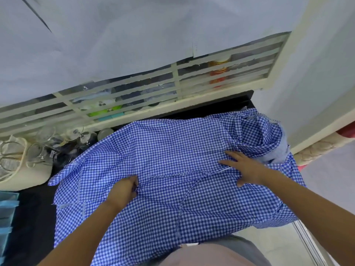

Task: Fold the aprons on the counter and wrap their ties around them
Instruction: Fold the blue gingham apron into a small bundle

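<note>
A blue-and-white checked apron (163, 150) lies spread over the dark counter (28, 217), its near edge hanging toward me. More checked cloth (257, 135) is bunched at the far right, with a pale blue piece under it. My left hand (123, 191) has its fingers curled, pinching a fold of the apron near the middle. To the right, my right hand (244, 167) lies flat on the cloth with fingers spread, pressing it down. I cannot pick out the ties.
Clear glass cups (44, 148) and a cream tray (23, 179) stand at the counter's left back. Blue containers (7, 214) sit at the left edge. A louvred window (134, 93) runs behind the counter. A white wall (317, 83) closes the right side.
</note>
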Demonstrator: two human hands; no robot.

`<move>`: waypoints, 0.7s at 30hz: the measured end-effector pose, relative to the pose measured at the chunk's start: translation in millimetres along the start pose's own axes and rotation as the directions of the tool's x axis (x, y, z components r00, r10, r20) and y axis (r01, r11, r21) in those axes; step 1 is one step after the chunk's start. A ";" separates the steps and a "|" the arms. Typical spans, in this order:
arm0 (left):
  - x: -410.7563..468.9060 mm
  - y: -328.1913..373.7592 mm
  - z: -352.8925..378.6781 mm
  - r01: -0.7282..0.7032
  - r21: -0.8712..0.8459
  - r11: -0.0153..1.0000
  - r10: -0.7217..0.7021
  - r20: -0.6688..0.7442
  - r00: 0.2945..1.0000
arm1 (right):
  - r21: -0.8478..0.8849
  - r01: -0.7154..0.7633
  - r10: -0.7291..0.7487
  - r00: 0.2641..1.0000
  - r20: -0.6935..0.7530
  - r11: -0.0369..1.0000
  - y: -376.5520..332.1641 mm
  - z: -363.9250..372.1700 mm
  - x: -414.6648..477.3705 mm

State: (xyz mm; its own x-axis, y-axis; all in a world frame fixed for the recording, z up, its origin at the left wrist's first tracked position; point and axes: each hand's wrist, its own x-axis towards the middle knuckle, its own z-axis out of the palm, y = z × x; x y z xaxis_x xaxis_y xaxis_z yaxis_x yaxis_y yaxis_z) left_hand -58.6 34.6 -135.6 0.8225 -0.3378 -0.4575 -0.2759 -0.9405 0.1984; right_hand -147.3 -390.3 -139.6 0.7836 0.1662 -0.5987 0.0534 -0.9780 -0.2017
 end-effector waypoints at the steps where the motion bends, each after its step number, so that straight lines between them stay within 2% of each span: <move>1: 0.9 -0.2 0.2 0.006 0.025 1.000 -0.006 -0.003 1.000 | 0.004 -0.002 0.002 1.000 -0.001 1.000 -1.0 -1.0 0.0; 6: -2.7 -21.0 -0.9 0.067 0.072 0.995 -0.070 0.037 0.997 | 0.028 0.013 -0.013 1.000 -0.005 1.000 -21.9 -1.0 6.1; 11: -25.4 -67.6 -13.3 0.201 0.162 0.966 -0.209 0.035 0.977 | 0.012 0.087 -0.087 0.996 0.009 0.996 -85.7 -7.8 31.8; 17: -55.1 -120.3 -18.7 0.424 0.239 0.873 -0.452 0.073 0.889 | 0.023 0.185 -0.186 0.982 0.028 0.982 -161.9 -10.0 62.8; 19: -53.2 -102.8 -28.6 0.455 0.204 0.867 -0.470 0.033 0.882 | 0.018 0.215 -0.215 0.975 0.061 0.977 -175.6 -12.9 69.0; 21: -39.4 -69.7 -37.5 0.400 0.078 0.913 -0.399 -0.033 0.917 | 0.078 0.226 -0.231 0.971 0.063 0.971 -177.7 -14.9 72.4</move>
State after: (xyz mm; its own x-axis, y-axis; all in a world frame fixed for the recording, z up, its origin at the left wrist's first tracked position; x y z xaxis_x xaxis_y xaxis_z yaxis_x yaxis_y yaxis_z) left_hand -53.1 114.9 -98.9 0.8802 0.0665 -0.4699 0.0383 -0.9969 -0.0693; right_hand -90.8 -206.4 -135.5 0.7094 0.3949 -0.5838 0.1803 -0.9024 -0.3914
